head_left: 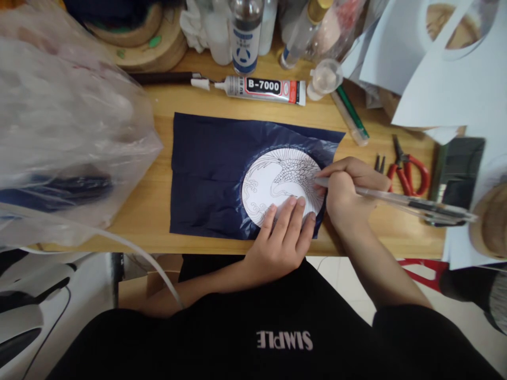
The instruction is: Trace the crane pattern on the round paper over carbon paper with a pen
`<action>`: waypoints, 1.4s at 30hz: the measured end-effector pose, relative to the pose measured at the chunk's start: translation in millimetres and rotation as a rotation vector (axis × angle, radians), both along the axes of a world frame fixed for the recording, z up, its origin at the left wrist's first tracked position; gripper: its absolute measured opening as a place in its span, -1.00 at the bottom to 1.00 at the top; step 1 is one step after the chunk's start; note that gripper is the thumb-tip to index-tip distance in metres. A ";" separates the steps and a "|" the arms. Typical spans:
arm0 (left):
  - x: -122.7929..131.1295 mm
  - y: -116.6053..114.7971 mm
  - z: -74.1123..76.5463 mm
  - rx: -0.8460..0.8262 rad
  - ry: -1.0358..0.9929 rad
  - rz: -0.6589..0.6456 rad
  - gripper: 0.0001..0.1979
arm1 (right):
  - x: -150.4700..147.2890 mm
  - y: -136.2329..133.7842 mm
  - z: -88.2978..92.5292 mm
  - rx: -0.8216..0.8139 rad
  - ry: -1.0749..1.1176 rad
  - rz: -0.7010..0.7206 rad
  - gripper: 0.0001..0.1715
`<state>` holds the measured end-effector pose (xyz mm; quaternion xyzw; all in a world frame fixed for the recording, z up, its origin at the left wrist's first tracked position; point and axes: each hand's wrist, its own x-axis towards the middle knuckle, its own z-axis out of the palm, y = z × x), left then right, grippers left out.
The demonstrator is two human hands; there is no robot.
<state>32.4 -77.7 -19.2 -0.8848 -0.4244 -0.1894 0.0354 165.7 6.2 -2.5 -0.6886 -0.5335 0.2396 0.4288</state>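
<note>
A round white paper (261, 182) printed with a line drawing of a long-necked bird and waves lies on a dark blue sheet (206, 174). My left hand (281, 237) rests flat on the paper's lower edge, fingers stretched out and slightly spread. In my right hand (344, 190) is a clear-barrelled pen (400, 199), gripped between the fingers. Its tip end meets the right side of the drawing; whether it touches the paper I cannot tell. Around the disc the blue sheet looks creased and shiny.
Behind the sheet lie a B-7000 glue tube (265, 89), a bottle (245, 39) and a green-capped pen (351, 113). Red-handled pliers (407, 171) and a dark phone-like slab (457, 171) are at right. A plastic bag (71, 121) covers the left side; white papers (428, 79) fill the upper right.
</note>
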 end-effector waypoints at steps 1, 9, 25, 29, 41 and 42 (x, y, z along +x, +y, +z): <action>0.0 -0.1 0.0 -0.002 -0.003 -0.001 -0.49 | -0.3 0.4 0.0 -0.003 0.000 0.000 -0.72; 0.2 -0.2 0.4 -0.005 -0.019 -0.002 -0.49 | 0.3 2.3 0.1 0.005 0.030 0.002 -0.76; -2.1 -0.5 0.6 -0.039 -0.008 -0.032 -0.42 | 2.4 15.2 5.0 -0.104 0.457 -0.105 -0.76; -2.2 -0.6 0.7 -0.038 0.008 -0.039 -0.44 | 8.2 19.5 6.5 -0.061 0.554 -0.113 -0.77; -1.0 -1.3 -0.1 0.000 0.015 -0.033 -0.38 | 23.5 22.4 10.3 0.030 0.571 -0.144 -0.76; -1.0 -1.2 0.0 0.000 0.012 -0.034 -0.37 | 24.3 22.6 10.2 0.034 0.575 -0.143 -0.76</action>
